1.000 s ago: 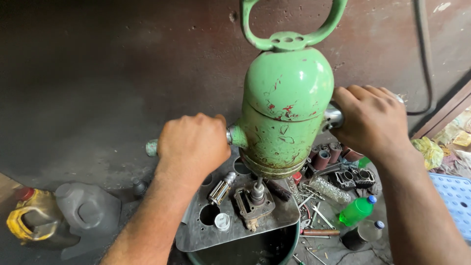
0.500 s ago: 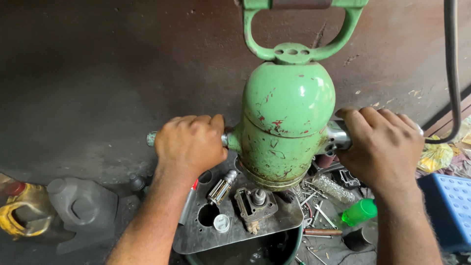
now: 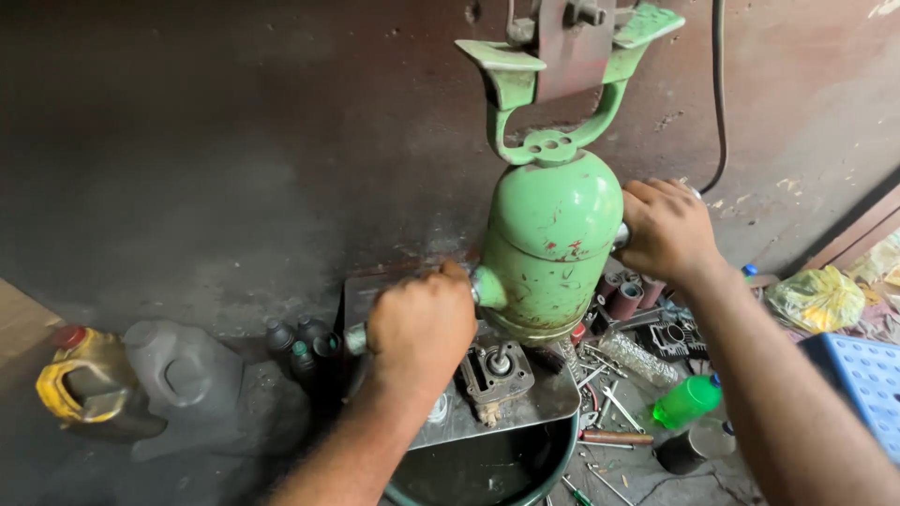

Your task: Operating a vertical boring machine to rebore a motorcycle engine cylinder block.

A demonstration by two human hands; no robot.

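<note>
Both hands grip the side handles of a chipped green machine body (image 3: 553, 248) that hangs from a forked green bracket (image 3: 562, 103) against the dark wall. The left hand (image 3: 422, 328) is closed with its fingers wrapped tight round the left handle bar (image 3: 356, 339), whose metal end pokes out past the fist; the right hand (image 3: 670, 230) is clenched the same way on the right handle, which is mostly hidden inside the grip. Directly beneath the green body sits a small metal part with an upright shaft (image 3: 497, 373), resting on a grey steel plate (image 3: 544, 403) laid over a dark round tub (image 3: 487, 468). Loose bolts and tools (image 3: 600, 394) and a green bottle (image 3: 687, 401) lie just beside the plate, on the floor. The likely risk is misalignment: if the body swings on its bracket, it could come down off-centre on the shaft, tip the part, or shift the plate on the tub's rim. Oily handles could also let a hand slip.
</note>
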